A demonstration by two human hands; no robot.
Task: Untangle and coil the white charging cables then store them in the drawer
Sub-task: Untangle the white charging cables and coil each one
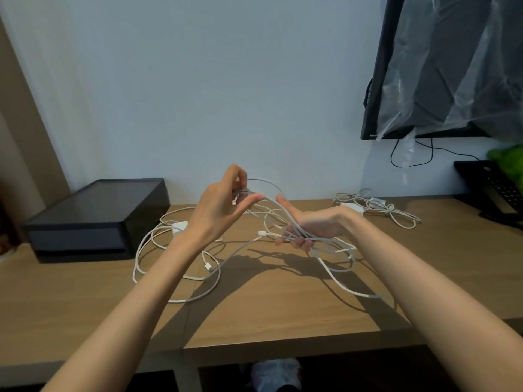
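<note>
Figure. Untangling stage, head view. Centre of frame: the white charging cables [288, 219] are lifted above the worktop [268, 312]. The left hand [223, 205] has its grip pinched on one strand between thumb and fingertips. The right hand [317, 226], palm up, has its fingers curled round a gathered bunch of strands. Loose loops [158, 250] with a white adapter [179, 226] lie on the worktop below and to the left. A second tangled bundle [376, 206] lies at centre right, near the wall. The black drawer unit [96, 219], centre left, appears closed.

Good practice, as a judgement: follow the pinched strand toward a free plug end and feed that end back through the crossings. Relax the right-hand bunch so the loops open, since pulling would likely tighten the knots. Coil one cable only once it is free.
</note>
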